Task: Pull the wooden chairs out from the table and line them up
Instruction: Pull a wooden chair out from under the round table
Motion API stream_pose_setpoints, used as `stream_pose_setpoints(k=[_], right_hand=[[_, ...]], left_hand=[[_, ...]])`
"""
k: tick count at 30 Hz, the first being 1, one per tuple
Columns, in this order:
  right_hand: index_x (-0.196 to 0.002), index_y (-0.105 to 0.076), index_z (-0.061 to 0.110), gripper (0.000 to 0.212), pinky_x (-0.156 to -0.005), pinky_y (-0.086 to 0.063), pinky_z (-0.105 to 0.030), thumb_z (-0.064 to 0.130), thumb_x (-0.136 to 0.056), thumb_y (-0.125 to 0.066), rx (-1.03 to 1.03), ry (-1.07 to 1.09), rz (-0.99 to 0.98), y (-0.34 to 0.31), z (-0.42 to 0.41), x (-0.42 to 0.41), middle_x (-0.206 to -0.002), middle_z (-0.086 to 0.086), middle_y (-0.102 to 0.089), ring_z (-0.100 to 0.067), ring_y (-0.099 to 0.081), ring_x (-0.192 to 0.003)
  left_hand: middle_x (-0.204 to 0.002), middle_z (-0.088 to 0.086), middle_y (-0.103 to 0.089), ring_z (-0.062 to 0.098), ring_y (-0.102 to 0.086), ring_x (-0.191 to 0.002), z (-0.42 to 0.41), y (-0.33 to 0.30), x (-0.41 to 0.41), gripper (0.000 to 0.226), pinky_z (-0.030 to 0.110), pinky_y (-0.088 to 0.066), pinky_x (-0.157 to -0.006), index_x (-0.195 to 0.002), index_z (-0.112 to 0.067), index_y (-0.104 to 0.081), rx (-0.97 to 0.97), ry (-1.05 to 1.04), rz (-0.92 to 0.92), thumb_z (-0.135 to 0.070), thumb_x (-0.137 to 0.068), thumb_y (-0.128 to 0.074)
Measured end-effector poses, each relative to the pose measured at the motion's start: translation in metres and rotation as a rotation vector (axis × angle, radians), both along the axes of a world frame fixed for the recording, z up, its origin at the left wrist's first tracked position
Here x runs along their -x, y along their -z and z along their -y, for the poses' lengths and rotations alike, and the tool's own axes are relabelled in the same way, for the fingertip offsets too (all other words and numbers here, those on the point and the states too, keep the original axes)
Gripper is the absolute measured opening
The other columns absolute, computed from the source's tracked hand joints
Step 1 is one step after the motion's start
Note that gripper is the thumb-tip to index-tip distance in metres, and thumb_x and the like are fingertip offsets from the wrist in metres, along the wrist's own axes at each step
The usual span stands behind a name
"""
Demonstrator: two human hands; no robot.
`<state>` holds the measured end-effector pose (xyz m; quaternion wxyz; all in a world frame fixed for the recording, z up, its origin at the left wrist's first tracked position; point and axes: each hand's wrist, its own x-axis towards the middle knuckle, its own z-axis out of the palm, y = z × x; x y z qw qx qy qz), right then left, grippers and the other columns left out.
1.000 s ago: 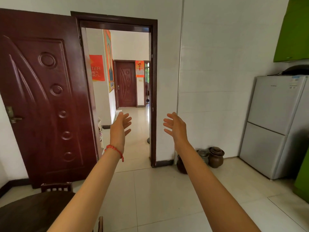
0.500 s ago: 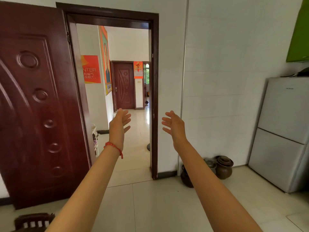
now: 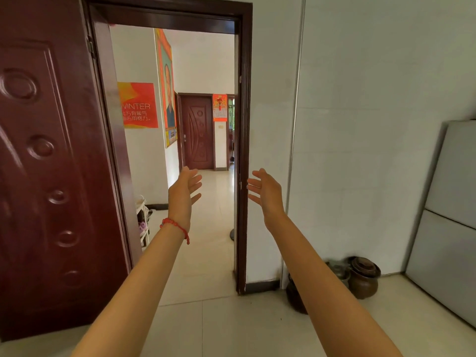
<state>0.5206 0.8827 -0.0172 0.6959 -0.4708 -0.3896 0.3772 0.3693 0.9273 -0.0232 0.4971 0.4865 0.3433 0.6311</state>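
Two hands: left hand [image 3: 183,195] and right hand [image 3: 266,193] are reaching forward, fingers spread wide, holding nothing.
Facing: both palms are pointing toward the open doorway [image 3: 206,155].
Chairs, table: neither is showing, so I cannot tell which hand is nearer.

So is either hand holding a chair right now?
No: the left hand and the right hand are both raised with fingers spread, empty, in front of the doorway, and no chair is in view.
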Motion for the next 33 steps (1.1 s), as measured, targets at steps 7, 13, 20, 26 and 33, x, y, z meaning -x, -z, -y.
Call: stream_pose_setpoints(k=[7, 13, 20, 26, 33], right_hand=[[-0.13, -0.047, 0.008, 0.042, -0.099, -0.042, -0.037, 0.031, -0.096, -0.038, -0.011, -0.027, 0.016, -0.015, -0.089, -0.045, -0.131, -0.015, -0.053, -0.028, -0.052, -0.119], [-0.126, -0.05, 0.008, 0.039, -0.093, -0.044, -0.034, 0.03, -0.095, -0.041, 0.017, -0.055, -0.017, -0.008, -0.15, -0.07, -0.128, -0.015, -0.055, -0.026, -0.053, -0.116], [-0.12, -0.054, 0.01, 0.034, -0.093, -0.045, -0.034, 0.03, -0.095, -0.041, 0.105, -0.1, -0.016, 0.028, -0.217, -0.065, -0.124, -0.015, -0.057, -0.026, -0.055, -0.113], [-0.12, -0.054, 0.008, 0.036, -0.095, -0.044, -0.036, 0.031, -0.095, -0.041, 0.152, -0.137, -0.015, 0.063, -0.285, -0.05, -0.125, -0.015, -0.057, -0.027, -0.055, -0.114], [-0.12, -0.054, 0.007, 0.037, -0.093, -0.044, -0.036, 0.031, -0.095, -0.041, 0.207, -0.165, -0.019, 0.09, -0.375, -0.025, -0.126, -0.016, -0.056, -0.028, -0.054, -0.113]], left_hand=[[-0.131, 0.012, -0.054, 0.025, -0.05, -0.121, -0.086, -0.011, -0.042, 0.048, 0.036, -0.04, -0.095, -0.126, -0.009, -0.051, 0.0, -0.051, -0.011, -0.039, -0.096, -0.031], [-0.129, 0.012, -0.055, 0.025, -0.051, -0.12, -0.138, -0.001, -0.062, 0.046, 0.035, -0.041, -0.092, -0.124, -0.009, -0.053, 0.033, -0.068, 0.008, -0.039, -0.095, -0.033], [-0.131, 0.011, -0.054, 0.023, -0.05, -0.121, -0.197, 0.031, -0.06, 0.047, 0.034, -0.041, -0.093, -0.126, -0.009, -0.052, 0.116, -0.076, 0.002, -0.04, -0.095, -0.034], [-0.133, 0.011, -0.052, 0.023, -0.048, -0.122, -0.257, 0.069, -0.041, 0.048, 0.038, -0.039, -0.099, -0.128, -0.009, -0.049, 0.167, -0.122, -0.027, -0.039, -0.096, -0.032], [-0.134, 0.013, -0.051, 0.025, -0.047, -0.124, -0.342, 0.095, -0.013, 0.05, 0.036, -0.038, -0.098, -0.13, -0.007, -0.048, 0.239, -0.162, -0.066, -0.04, -0.095, -0.033]])
